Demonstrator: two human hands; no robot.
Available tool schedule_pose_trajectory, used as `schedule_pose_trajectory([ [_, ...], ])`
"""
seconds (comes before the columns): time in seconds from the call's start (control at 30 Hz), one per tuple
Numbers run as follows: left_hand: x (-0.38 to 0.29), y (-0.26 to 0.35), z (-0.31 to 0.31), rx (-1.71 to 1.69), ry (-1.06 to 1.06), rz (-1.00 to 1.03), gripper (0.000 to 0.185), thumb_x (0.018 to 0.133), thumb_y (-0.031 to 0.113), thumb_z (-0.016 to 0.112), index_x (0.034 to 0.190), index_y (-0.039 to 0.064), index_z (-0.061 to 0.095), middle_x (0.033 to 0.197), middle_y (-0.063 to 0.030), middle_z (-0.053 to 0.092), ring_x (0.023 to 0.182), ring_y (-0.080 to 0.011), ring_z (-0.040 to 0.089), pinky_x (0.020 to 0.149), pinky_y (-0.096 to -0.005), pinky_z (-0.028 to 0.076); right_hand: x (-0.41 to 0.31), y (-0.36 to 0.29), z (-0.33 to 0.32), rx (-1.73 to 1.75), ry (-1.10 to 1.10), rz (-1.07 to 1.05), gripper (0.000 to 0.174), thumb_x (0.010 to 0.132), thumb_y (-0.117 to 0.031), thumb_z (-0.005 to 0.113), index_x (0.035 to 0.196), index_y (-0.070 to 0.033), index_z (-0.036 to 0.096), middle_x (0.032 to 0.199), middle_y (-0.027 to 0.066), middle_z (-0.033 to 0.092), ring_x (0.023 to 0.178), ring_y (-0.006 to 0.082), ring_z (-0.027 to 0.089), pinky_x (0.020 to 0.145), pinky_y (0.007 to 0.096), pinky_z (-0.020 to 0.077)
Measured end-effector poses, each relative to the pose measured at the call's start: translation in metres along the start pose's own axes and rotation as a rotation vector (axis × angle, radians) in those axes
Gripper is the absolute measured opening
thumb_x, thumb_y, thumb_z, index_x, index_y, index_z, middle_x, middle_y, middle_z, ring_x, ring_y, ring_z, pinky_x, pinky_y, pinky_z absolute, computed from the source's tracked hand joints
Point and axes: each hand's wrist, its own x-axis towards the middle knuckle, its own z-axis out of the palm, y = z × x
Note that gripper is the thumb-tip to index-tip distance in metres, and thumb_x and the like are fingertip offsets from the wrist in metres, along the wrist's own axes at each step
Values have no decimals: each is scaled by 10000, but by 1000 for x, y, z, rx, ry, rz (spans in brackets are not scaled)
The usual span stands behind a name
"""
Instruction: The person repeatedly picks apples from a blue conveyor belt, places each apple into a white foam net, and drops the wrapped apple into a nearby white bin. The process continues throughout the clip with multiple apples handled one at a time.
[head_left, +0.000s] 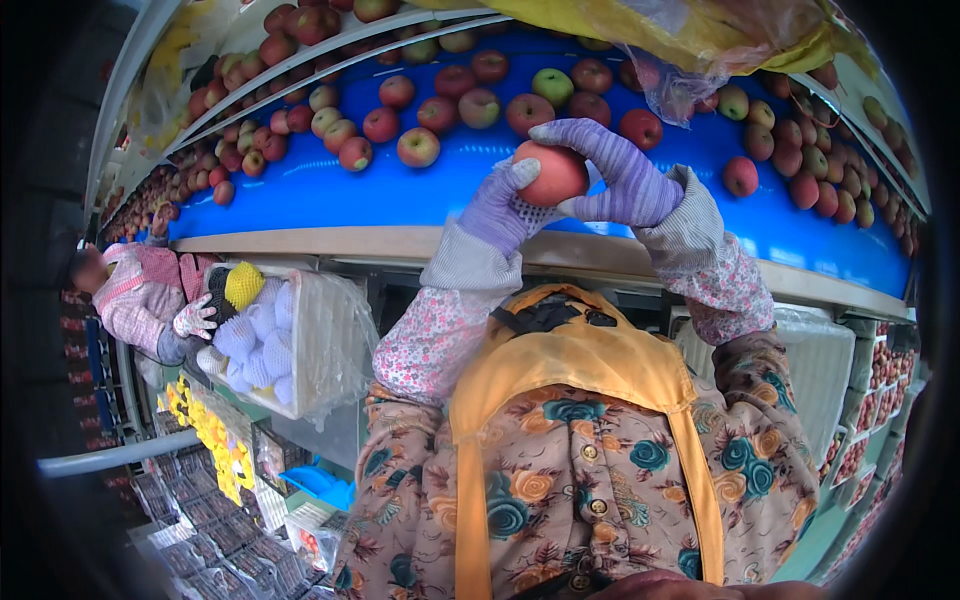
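Observation:
Both my hands, in purple knitted gloves, hold one red apple (553, 174) above the near edge of a blue conveyor belt (315, 191). My left hand (501, 202) grips its left side, thumb on the front, with some white dotted mesh showing under the fingers. From the right, my right hand (626, 176) curls its fingers over the apple's top, the thumb low on its right side. Just beyond lie loose red and greenish apples on the belt, among them a green one (552, 87) and a red one (640, 129).
A wooden ledge (315, 241) borders the belt. At the left, a co-worker (150, 300) stands by a white foam box (304, 360) of foam-net-wrapped fruit. Yellow and clear plastic (675, 30) hangs over the belt's far side. Stacked apple crates (889, 367) stand at the right.

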Motion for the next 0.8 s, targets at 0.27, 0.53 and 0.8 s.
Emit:
schedule_pose_trajectory([
  [0.27, -25, -2, 9, -74, -71, 79, 876, 628, 328, 727, 1332, 4, 320, 1345, -176, 401, 1218, -337, 436, 1033, -498, 356, 5, -6, 47, 889, 108, 251, 438, 860, -251, 557, 1246, -57, 487, 1178, 103, 580, 1088, 243, 552, 954, 348, 417],
  [0.53, -26, 1, 12, 53, -181, 122, 833, 597, 305, 754, 1280, 40, 360, 1287, -150, 433, 1190, -322, 456, 1051, -485, 340, -7, -3, 48, 1318, 150, 398, 507, 825, -295, 654, 1232, -29, 511, 1232, 115, 554, 1131, 269, 532, 972, 393, 420],
  [0.8, -9, 10, 11, 241, -193, 147, 761, 601, 369, 793, 1160, -47, 489, 1096, -171, 564, 1000, -273, 571, 917, -379, 455, -12, 41, 27, 1038, 234, 438, 463, 790, -160, 681, 1200, -6, 532, 1102, 99, 608, 978, 200, 596, 867, 319, 481],
])
